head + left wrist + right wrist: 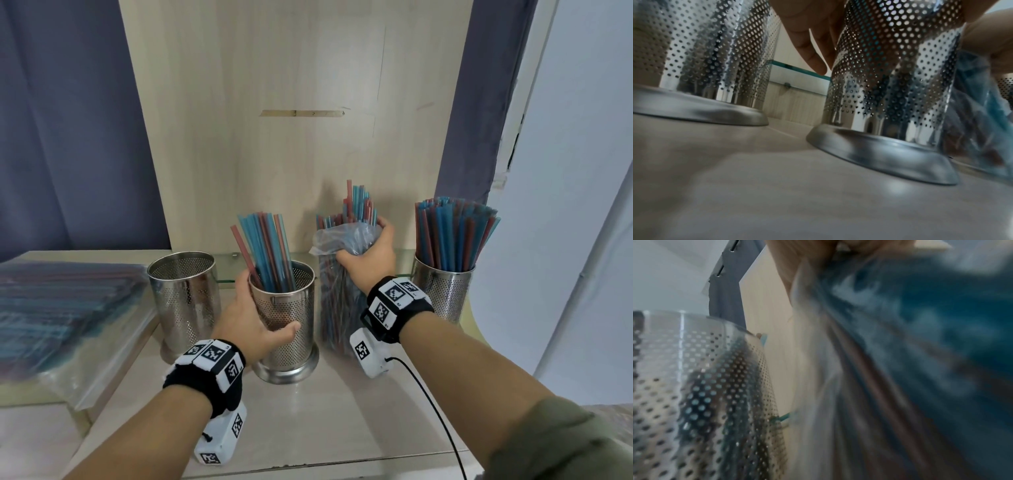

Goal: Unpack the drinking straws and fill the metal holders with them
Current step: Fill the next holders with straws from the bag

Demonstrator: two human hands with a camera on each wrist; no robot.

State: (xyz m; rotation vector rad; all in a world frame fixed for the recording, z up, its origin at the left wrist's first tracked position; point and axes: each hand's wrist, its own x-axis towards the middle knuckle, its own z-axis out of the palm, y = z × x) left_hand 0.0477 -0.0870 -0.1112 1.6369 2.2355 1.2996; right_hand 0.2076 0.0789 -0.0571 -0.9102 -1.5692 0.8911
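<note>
Left hand (254,317) steadies the half-filled middle holder (284,308) while right hand (368,253) clamps the open bag of straws (337,274) upright just beside it; next, likely, tip a batch in.

Each wrist wears a black band (205,380) carrying white blocks printed with black square codes; a black cable (435,411) leaves the right one, beside what looks like an olive sleeve (561,442).
</note>
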